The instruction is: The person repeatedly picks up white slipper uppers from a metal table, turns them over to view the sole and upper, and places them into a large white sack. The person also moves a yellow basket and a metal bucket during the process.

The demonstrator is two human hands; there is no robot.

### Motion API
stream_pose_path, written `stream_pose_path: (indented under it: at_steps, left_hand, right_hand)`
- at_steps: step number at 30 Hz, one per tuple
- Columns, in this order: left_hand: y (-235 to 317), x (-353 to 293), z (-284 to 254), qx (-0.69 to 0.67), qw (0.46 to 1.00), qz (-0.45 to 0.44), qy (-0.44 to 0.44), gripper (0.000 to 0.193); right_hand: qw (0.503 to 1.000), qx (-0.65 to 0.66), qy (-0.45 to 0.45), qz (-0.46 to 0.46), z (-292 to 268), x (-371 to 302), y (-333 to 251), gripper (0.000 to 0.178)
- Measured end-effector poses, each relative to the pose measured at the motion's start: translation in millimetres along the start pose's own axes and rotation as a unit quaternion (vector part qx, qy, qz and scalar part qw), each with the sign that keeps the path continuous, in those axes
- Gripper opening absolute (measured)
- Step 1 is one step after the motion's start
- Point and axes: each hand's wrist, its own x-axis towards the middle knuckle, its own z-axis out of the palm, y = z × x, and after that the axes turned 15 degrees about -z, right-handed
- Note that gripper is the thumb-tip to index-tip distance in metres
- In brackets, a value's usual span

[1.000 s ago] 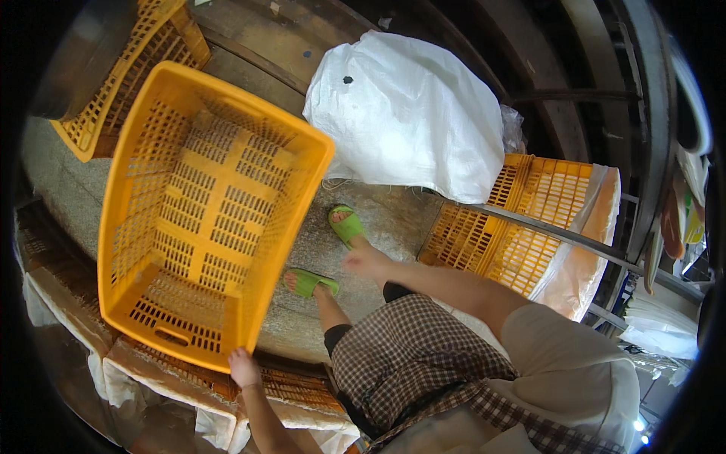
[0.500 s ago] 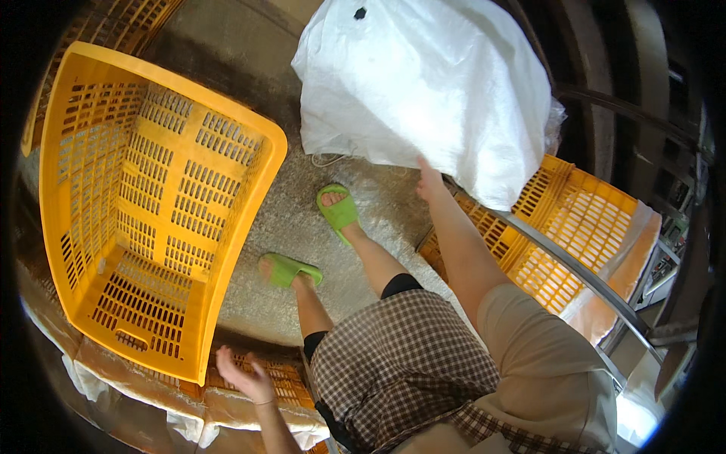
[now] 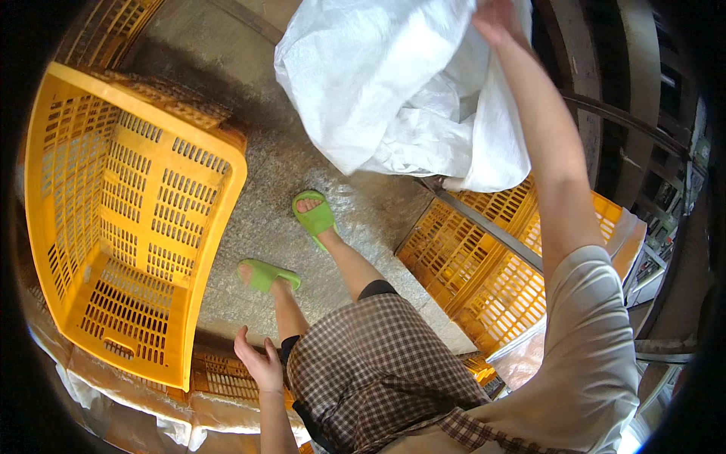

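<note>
Handling white sack (image 3: 363, 83) at 12 o'clock: likely light, limp, slippery; grip gathered folds at edge. Right hand (image 3: 497, 21), 1 o'clock, clamped on sack; left hand (image 3: 261, 367), 7 o'clock, empty, fingers apart.

We see a beige short-sleeved top (image 3: 560, 378) with a loose, creased sleeve (image 3: 594, 291) and, over it, an apron (image 3: 386, 356) in brown-and-white checks. Black leg hems (image 3: 376, 289) end near the knees, and the slippers (image 3: 314, 217) are bright green slides — open-toed, each with one broad band.
</note>
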Motion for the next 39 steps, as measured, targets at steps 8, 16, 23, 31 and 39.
stream_pose_path:
  at_steps: [8, 16, 23, 31, 39]
  left_hand:
    - [9.9, -3.8, 23.9, -0.005, 0.998, 0.011, -0.056, 0.053]
    - [-24.3, -1.6, 23.7, 0.025, 0.995, -0.048, -0.086, 0.048]
    - [36.8, 5.3, 8.3, -0.016, 0.993, 0.036, -0.111, 0.046]
    - [263.4, -5.9, -8.9, -0.378, 0.911, 0.135, -0.098, 0.085]
    - [352.5, -15.0, -138.1, -0.622, 0.668, -0.068, -0.403, 0.064]
  right_hand:
    - [0.477, -0.733, -0.44, 0.202, -68.6, -83.8, 63.2, 0.036]
    - [0.595, -0.752, -0.172, 0.224, -168.1, -218.3, 140.5, 0.087]
    - [0.802, -0.586, -0.054, 0.101, -70.2, -256.4, 28.8, 0.023]
    - [0.776, -0.539, -0.236, -0.225, 118.3, -334.7, -189.8, 0.01]
    - [0.857, -0.361, -0.363, -0.054, 192.1, -387.4, -241.9, 0.05]
